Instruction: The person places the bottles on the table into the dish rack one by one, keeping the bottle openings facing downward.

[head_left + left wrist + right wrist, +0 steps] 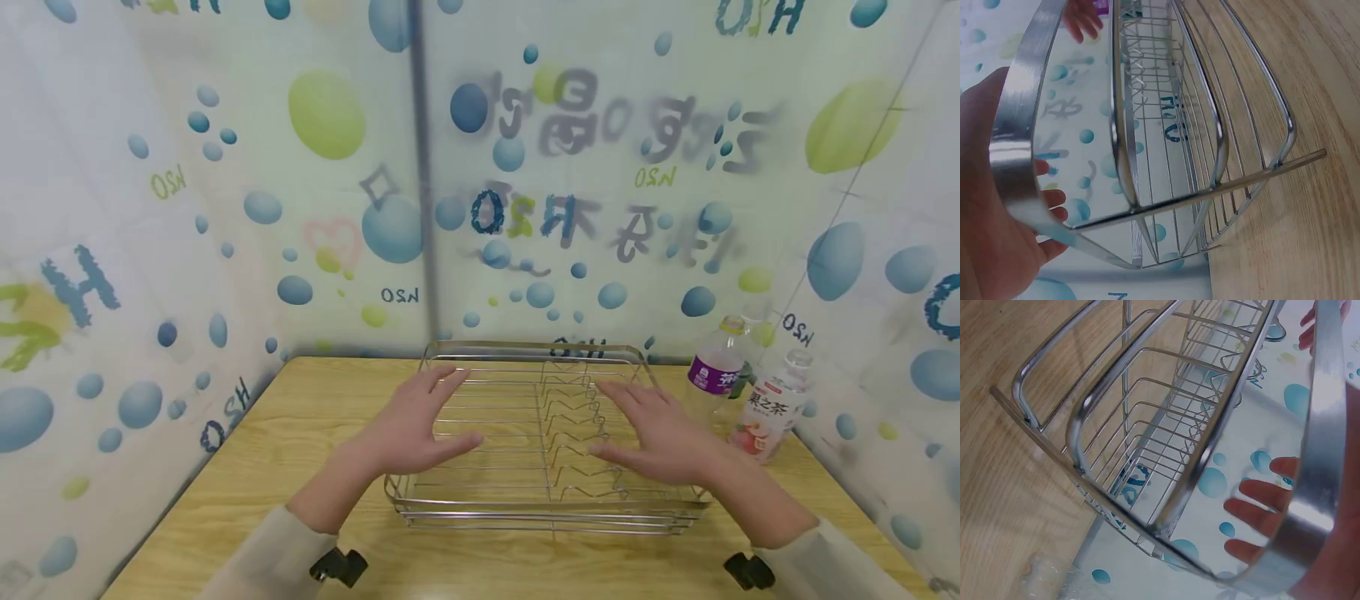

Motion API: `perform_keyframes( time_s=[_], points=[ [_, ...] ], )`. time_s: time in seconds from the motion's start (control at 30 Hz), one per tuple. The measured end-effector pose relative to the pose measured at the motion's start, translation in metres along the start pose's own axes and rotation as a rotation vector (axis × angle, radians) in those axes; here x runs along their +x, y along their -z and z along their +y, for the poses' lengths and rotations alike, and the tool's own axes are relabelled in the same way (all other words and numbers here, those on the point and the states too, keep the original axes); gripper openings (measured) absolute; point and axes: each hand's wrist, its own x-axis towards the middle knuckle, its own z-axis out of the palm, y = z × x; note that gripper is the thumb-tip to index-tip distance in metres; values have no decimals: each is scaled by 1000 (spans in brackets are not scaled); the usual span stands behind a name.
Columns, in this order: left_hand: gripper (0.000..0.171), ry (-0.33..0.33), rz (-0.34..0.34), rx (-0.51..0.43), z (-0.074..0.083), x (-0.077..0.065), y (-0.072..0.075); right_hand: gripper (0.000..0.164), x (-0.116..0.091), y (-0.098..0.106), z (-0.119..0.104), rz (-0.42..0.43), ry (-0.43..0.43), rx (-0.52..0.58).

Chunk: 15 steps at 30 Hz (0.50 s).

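A silver wire dish rack [555,505] stands on the wooden table, with a flat metal band for its top rim [1017,112]. A row of bent wire dividers [570,454] runs from front to back inside it, right of the middle. Over the rack's left side is my left hand [411,427], thumb apart from the fingers. My right hand [663,429] mirrors it over the right side, palm turned inward. Both hold nothing. In each wrist view, that hand's fingers show past the rim band, relaxed and spread.
Right of the rack stand a bottle with a purple label [715,375] and a bottle with a white and pink label [768,408]. Pale patterned sheets [330,275] hang behind and along both sides of the wooden table [255,467].
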Motion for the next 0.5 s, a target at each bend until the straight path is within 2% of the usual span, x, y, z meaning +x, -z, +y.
perform_keyframes(
  time_s=[0.1, 0.2, 0.33, 0.5],
  points=[
    [81, -5, 87, -81, -8, -7, 3, 67, -4, 4, 3, 52, -3, 51],
    [70, 6, 144, -141, -18, -16, 5, 51, -10, 10, 6, 98, -5, 129],
    [62, 44, 149, -203, -30, -30, 3, 41, -20, 18, 14, 182, -27, 191],
    [58, 84, 133, -279, -41, -44, -5, 30, -32, 22, 32, 358, -5, 168]
  ],
)
